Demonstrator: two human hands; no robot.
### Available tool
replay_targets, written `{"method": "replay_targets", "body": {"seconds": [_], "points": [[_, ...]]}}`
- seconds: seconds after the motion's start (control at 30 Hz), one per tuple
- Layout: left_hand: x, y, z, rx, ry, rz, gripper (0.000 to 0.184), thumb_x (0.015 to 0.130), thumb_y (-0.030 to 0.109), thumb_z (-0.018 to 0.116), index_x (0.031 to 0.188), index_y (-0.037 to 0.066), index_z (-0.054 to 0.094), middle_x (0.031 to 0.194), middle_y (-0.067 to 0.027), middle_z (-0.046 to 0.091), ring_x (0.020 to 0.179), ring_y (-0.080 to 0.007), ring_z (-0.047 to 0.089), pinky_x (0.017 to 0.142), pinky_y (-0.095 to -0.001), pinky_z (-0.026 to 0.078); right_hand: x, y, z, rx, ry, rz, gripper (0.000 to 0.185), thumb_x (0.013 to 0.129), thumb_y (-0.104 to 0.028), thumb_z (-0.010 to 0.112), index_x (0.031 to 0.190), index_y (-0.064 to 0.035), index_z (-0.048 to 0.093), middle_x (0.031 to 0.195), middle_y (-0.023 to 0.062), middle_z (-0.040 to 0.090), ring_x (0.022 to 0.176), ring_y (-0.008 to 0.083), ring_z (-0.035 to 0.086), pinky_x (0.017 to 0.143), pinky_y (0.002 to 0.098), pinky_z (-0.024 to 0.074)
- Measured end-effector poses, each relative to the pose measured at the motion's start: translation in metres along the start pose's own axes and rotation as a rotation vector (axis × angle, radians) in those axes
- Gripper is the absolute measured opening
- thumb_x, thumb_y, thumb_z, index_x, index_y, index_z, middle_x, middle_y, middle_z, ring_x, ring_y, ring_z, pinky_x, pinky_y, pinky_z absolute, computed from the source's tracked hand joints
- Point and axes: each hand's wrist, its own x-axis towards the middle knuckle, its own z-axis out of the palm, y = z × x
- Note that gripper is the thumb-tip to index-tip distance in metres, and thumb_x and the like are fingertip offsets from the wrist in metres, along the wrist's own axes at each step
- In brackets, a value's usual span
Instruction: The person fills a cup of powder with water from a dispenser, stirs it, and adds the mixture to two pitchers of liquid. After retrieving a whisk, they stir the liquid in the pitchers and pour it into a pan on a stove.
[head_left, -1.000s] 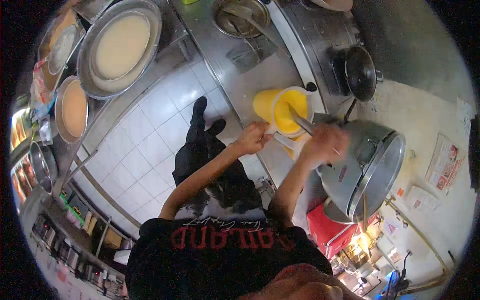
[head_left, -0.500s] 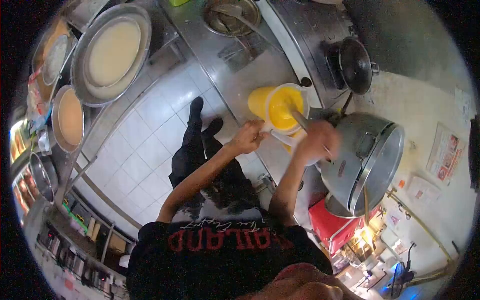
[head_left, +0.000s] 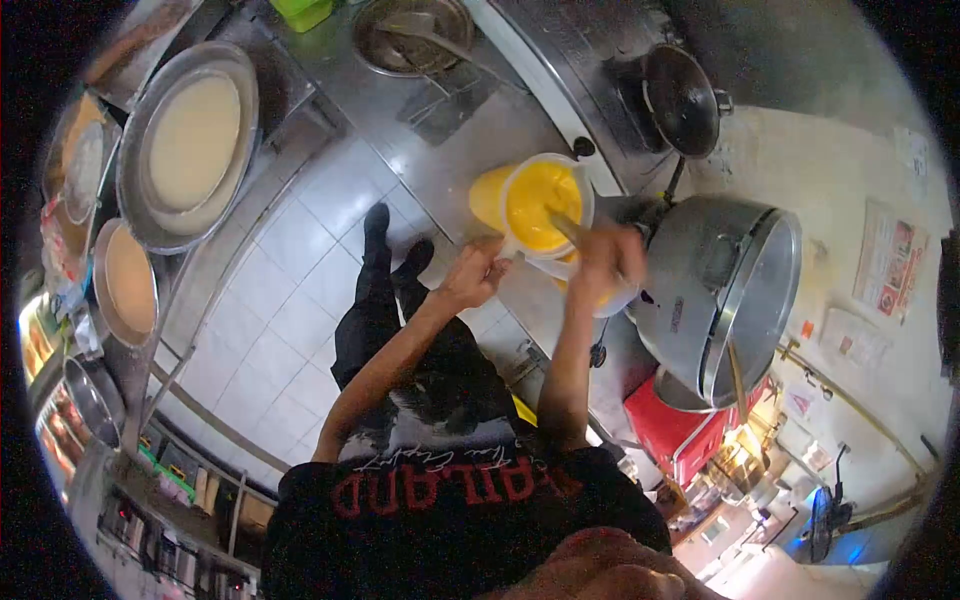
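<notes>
A white-rimmed pitcher (head_left: 487, 200) stands on the steel counter, full of thick yellow liquid (head_left: 540, 205). My left hand (head_left: 472, 274) is closed around the pitcher's handle on its near side. In my right hand (head_left: 612, 262), slightly blurred, is a stirring utensil (head_left: 567, 227) that slants down into the liquid. Its lower end is sunk in the yellow, so its kind cannot be made out. Close under my right hand sits a second pale container (head_left: 615, 303) with yellow in it, partly covered by the hand and forearm.
A large metal pot (head_left: 685, 290) lies to the right, near a dark wok (head_left: 682, 100) on the stove. Ahead on the counter is a round pan (head_left: 385, 45) with a ladle (head_left: 460, 62). Bowls of pale batter (head_left: 195, 140) and orange liquid (head_left: 130, 285) line the left side.
My view has shifted, so the pitcher and both hands appear farther left. My right hand and the utensil have moved slightly in the liquid. My left hand keeps its grip.
</notes>
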Motion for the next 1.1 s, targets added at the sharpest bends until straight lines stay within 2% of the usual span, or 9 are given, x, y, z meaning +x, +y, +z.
{"method": "replay_targets", "body": {"seconds": [0.17, 0.3, 0.37, 0.6, 0.73, 0.77, 0.87, 1.03, 1.1], "points": [[-0.007, -0.012, 0.012, 0.051, 0.062, 0.006, 0.033, 0.089, 0.014, 0.059, 0.119, 0.001, 0.058, 0.106, -0.0274, 0.060, 0.100, -0.0484, 0.056, 0.086, -0.0518, 0.043, 0.016, -0.055, -0.025, 0.643, 0.102, 0.282, 0.019, 0.079, 0.003, 0.064, 0.069, -0.0071, 0.052, 0.068, 0.0019, 0.052, 0.066, 0.0107, 0.051, 0.065, 0.0282, 0.0445], [-0.004, 0.006, 0.005, -0.093, -0.091, -0.131, 0.035, 0.090, 0.016, 0.058, 0.121, 0.000, 0.057, 0.109, -0.0262, 0.061, 0.103, -0.0469, 0.056, 0.091, -0.0521, 0.042, 0.015, 0.007, 0.010, -0.017, -0.131, 0.095, 0.015, 0.083, 0.005, 0.056, 0.071, -0.0005, 0.047, 0.061, 0.0101, 0.054, 0.060, 0.0156, 0.051, 0.058, 0.0307, 0.0507], [-0.006, -0.010, 0.006, 0.045, -0.071, -0.084, 0.039, 0.092, 0.018, 0.057, 0.126, -0.003, 0.054, 0.118, -0.0260, 0.060, 0.114, -0.0467, 0.053, 0.098, -0.0531, 0.040, 0.029, -0.049, -0.018, 0.533, -0.019, 0.105, 0.018, 0.082, 0.001, 0.059, 0.070, -0.0020, 0.047, 0.061, 0.0070, 0.054, 0.063, 0.0129, 0.050, 0.059, 0.0264, 0.0460], [0.012, -0.004, -0.006, -0.063, -0.049, -0.149, 0.033, 0.089, 0.019, 0.059, 0.114, -0.002, 0.058, 0.103, -0.0276, 0.062, 0.096, -0.0465, 0.058, 0.086, -0.0515, 0.044, 0.016, -0.036, -0.009, 0.256, 0.121, 0.214, 0.007, 0.079, 0.001, 0.065, 0.075, -0.0005, 0.059, 0.069, 0.0074, 0.060, 0.065, 0.0148, 0.055, 0.057, 0.0274, 0.0441], [-0.001, -0.019, 0.012, 0.022, 0.019, 0.000, 0.036, 0.088, 0.017, 0.061, 0.117, -0.004, 0.055, 0.103, -0.0278, 0.061, 0.098, -0.0478, 0.057, 0.087, -0.0523, 0.043, 0.004, 0.007, -0.003, -0.070, 0.178, -0.307, 0.015, 0.083, 0.001, 0.059, 0.070, -0.0029, 0.053, 0.060, 0.0062, 0.053, 0.055, 0.0141, 0.050, 0.054, 0.0267, 0.0438], [-0.001, -0.020, 0.013, 0.002, -0.003, -0.004, 0.036, 0.088, 0.017, 0.061, 0.117, -0.004, 0.055, 0.103, -0.0279, 0.061, 0.098, -0.0478, 0.057, 0.087, -0.0524, 0.043, 0.004, 0.019, 0.014, 0.140, -0.145, 0.063, 0.019, 0.085, 0.000, 0.057, 0.068, -0.0043, 0.049, 0.054, 0.0049, 0.048, 0.050, 0.0137, 0.047, 0.051, 0.0269, 0.0422], [0.008, -0.027, 0.010, 0.058, 0.049, 0.012, 0.035, 0.088, 0.017, 0.061, 0.115, -0.003, 0.055, 0.102, -0.0276, 0.061, 0.097, -0.0476, 0.057, 0.086, -0.0522, 0.044, 0.022, -0.032, -0.021, 0.424, 0.101, 0.231, 0.008, 0.087, 0.000, 0.056, 0.086, -0.0013, 0.064, 0.070, 0.0030, 0.060, 0.064, 0.0138, 0.055, 0.060, 0.0262, 0.0459], [-0.006, 0.004, 0.007, -0.063, -0.010, -0.004, 0.029, 0.087, 0.014, 0.060, 0.111, -0.002, 0.055, 0.099, -0.0269, 0.060, 0.094, -0.0479, 0.057, 0.082, -0.0514, 0.045, 0.012, 0.002, 0.022, -0.110, -0.060, 0.061, 0.022, 0.089, -0.003, 0.055, 0.069, -0.0036, 0.045, 0.054, 0.0059, 0.049, 0.049, 0.0140, 0.045, 0.046, 0.0290, 0.0412], [-0.002, -0.006, 0.005, 0.048, 0.069, 0.066, 0.027, 0.087, 0.014, 0.059, 0.109, -0.001, 0.056, 0.098, -0.0268, 0.060, 0.093, -0.0484, 0.057, 0.080, -0.0510, 0.045, 0.037, -0.055, -0.002, 0.380, 0.109, 0.074, 0.020, 0.088, -0.008, 0.060, 0.071, -0.0027, 0.051, 0.056, 0.0047, 0.051, 0.051, 0.0152, 0.048, 0.048, 0.0295, 0.0412]]}}
